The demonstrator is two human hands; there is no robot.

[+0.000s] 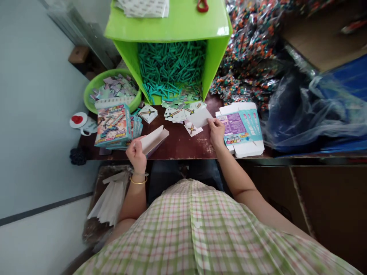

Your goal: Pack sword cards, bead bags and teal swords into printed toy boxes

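Observation:
My left hand (136, 153) is closed around an open white cardboard box (153, 140) at the near edge of the brown table (180, 147). My right hand (216, 131) pinches a white card (200, 117) lying among a spread of printed cards (179, 113) in the table's middle. Just right of that hand lies a stack of flat, unfolded blue and purple boxes (243, 128). A pile of assembled printed boxes (113, 126) stands left of my left hand.
A bright green bin (172, 26) tipped on its side holds several teal sticks (172, 68). A green basin (94, 86) of paper pieces sits at the back left, a white cup (82, 123) beside it. Shiny patterned bags (252, 57) and a plastic-covered blue bundle (321, 107) fill the right.

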